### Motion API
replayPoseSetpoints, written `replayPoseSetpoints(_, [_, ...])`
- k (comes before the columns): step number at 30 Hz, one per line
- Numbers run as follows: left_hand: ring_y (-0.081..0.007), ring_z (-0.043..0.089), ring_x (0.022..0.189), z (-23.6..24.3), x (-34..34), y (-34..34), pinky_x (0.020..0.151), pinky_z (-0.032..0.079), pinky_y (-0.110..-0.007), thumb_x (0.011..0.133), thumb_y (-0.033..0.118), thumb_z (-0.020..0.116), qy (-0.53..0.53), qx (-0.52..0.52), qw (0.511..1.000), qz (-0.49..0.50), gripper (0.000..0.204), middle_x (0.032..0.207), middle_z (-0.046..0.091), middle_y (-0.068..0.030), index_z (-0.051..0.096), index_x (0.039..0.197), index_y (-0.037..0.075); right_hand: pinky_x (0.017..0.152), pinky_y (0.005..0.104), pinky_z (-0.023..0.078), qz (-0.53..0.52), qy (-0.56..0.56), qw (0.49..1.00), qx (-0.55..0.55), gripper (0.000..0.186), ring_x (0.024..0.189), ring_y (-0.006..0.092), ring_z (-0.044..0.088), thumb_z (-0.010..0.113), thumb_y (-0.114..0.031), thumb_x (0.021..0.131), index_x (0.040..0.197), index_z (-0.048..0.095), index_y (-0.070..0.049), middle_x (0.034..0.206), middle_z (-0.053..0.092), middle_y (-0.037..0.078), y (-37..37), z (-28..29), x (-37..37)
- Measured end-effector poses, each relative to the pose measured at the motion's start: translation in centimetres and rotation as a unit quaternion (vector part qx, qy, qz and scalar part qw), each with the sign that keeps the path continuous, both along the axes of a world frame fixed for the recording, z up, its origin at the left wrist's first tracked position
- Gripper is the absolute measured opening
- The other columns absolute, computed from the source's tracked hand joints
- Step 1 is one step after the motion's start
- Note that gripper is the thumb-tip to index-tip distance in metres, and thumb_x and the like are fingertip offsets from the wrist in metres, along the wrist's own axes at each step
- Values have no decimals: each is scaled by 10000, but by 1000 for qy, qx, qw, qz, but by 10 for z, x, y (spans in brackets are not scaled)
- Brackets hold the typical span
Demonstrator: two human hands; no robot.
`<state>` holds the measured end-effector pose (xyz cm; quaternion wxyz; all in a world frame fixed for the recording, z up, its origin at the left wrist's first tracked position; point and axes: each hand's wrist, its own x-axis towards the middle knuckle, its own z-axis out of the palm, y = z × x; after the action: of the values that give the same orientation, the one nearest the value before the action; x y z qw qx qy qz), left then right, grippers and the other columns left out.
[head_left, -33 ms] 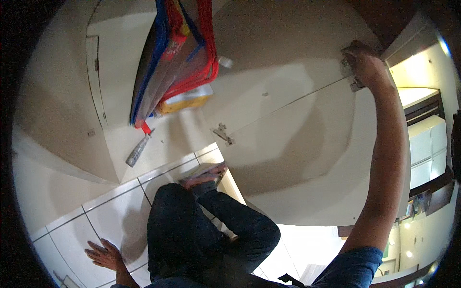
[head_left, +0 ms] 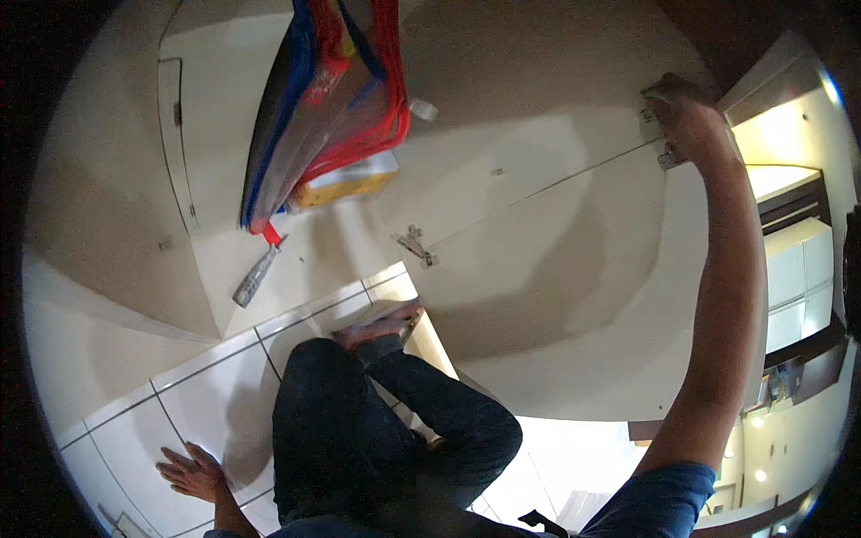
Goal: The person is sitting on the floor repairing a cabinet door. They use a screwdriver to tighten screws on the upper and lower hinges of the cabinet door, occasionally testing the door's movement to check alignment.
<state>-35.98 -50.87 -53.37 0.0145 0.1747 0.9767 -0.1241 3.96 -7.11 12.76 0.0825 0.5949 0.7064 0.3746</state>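
My right hand (head_left: 686, 117) is raised to the upper right, its fingers curled at a metal hinge (head_left: 668, 160) joining a white cabinet door (head_left: 574, 314) to the cabinet. What lies inside those fingers is hidden. Lower along the same seam, a second hinge (head_left: 417, 247) shows in full. My left hand (head_left: 193, 471) rests flat on the white floor tiles (head_left: 202, 394), fingers spread, holding nothing.
Inside the cabinet hang red- and blue-edged clear plastic bags (head_left: 336, 117) beside a yellow and white package (head_left: 348, 182). A grey-handled tool (head_left: 256, 280) lies on the cabinet floor. My bent legs (head_left: 359, 430) are close to the door's edge.
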Motion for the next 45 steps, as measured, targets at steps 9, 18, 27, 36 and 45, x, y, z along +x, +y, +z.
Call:
replayPoseSetpoints(9, [-394, 227, 1459, -31, -9, 0, 1160, 183, -554, 976, 640, 332, 26, 9, 1000, -15, 721, 1579, 229, -238, 309, 1537, 188, 912, 423, 508, 79, -151, 985, 30, 213, 1023, 334, 649, 591, -175, 940, 1115, 679, -90, 1142, 668, 154, 6, 9, 27])
replayPoseSetpoints(18, [-382, 211, 1467, -36, -9, 2, 1171, 157, -550, 967, 671, 289, 30, -24, 999, -1, 739, 1587, 212, -228, 307, 1539, 203, 898, 399, 516, 219, -297, 929, 9, 209, 1036, 299, 641, 616, -97, 915, 1116, 664, -64, 1102, 667, 135, 16, 27, 61])
replayPoseSetpoints(27, [-386, 230, 1460, -26, -8, 10, 1159, 190, -558, 971, 670, 286, 33, -33, 999, -7, 740, 1581, 234, -225, 310, 1537, 194, 902, 394, 517, 271, -351, 896, -31, 171, 1017, 297, 649, 582, -58, 930, 1077, 667, -45, 1085, 679, 125, 31, 53, 92])
replayPoseSetpoints(36, [-382, 225, 1464, -30, -8, 9, 1161, 189, -555, 967, 683, 275, 22, -52, 998, -4, 746, 1584, 228, -226, 298, 1542, 208, 873, 388, 519, 221, -311, 924, -11, 171, 966, 285, 671, 563, -142, 969, 1074, 666, -56, 1051, 688, 132, 27, 48, 82])
replayPoseSetpoints(45, [-379, 231, 1463, -32, -8, 5, 1160, 193, -553, 965, 685, 277, 31, -69, 997, 1, 748, 1584, 229, -225, 298, 1542, 209, 861, 387, 528, 151, -55, 987, 11, 175, 960, 264, 673, 558, -148, 978, 1084, 666, -61, 1036, 692, 130, 7, 24, 60])
